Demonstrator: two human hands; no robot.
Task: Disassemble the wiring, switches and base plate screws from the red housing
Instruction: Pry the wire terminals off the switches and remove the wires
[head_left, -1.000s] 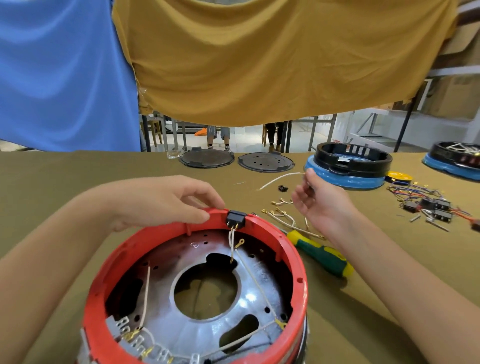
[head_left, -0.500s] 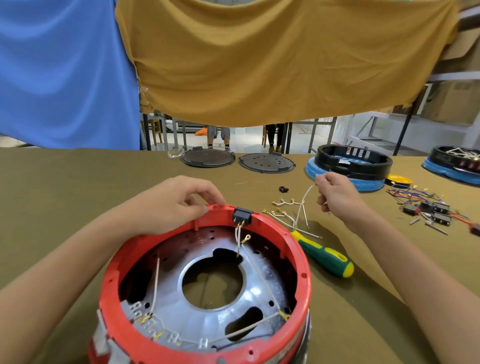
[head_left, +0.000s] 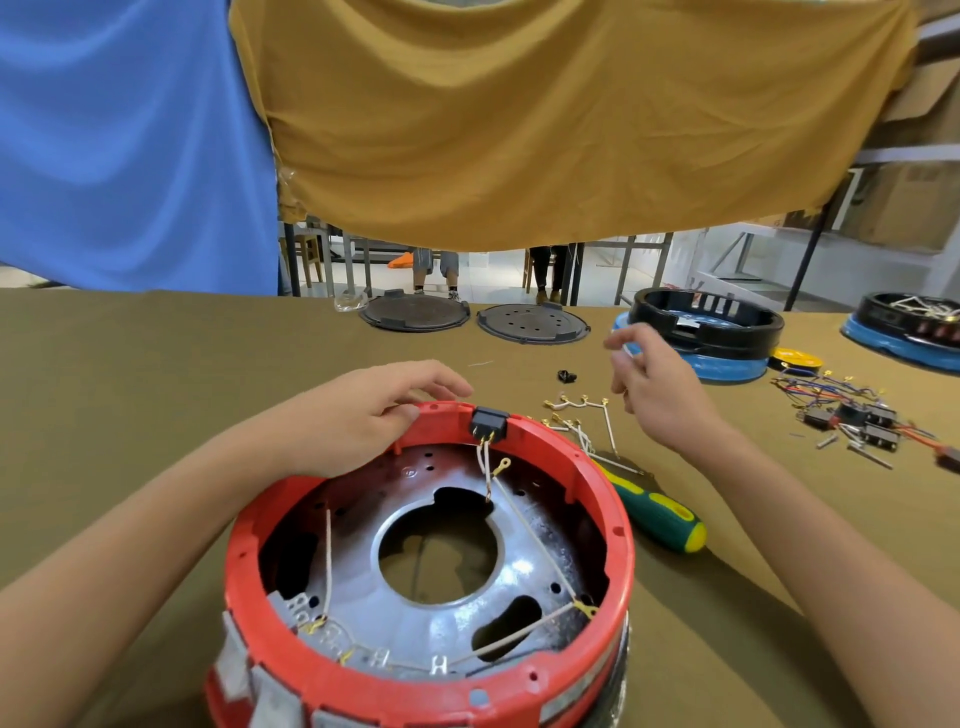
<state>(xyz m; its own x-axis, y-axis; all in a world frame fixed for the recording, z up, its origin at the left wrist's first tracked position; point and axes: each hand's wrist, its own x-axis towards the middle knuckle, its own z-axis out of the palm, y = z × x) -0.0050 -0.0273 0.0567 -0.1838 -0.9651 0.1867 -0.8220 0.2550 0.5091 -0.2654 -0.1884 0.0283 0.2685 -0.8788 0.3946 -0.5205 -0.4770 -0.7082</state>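
Observation:
The red housing (head_left: 615, 519) stands open side up at the near edge of the table. Inside lies the metal base plate (head_left: 358, 582), crossed by white wires (head_left: 524, 525). A black switch (head_left: 488, 422) sits in the far rim with wires hanging from it. My left hand (head_left: 358, 415) holds the far rim just left of the switch, thumb against the rim and fingers over its outside. My right hand (head_left: 660, 395) hovers above the table to the right of the housing, fingers loosely spread and holding nothing. Under it lies a small pile of removed white wires (head_left: 582, 421).
A green and yellow screwdriver (head_left: 660, 512) lies right of the housing. A small black part (head_left: 566, 375) sits beyond the wires. Coloured wires and switches (head_left: 852, 415) lie far right. Two blue and black housings (head_left: 727, 364) (head_left: 904, 343) and two dark discs (head_left: 415, 314) (head_left: 532, 322) stand at the back.
My right hand carried a white wire away from the housing, let it go onto the wire pile and now hovers empty. My left hand stayed on the rim.

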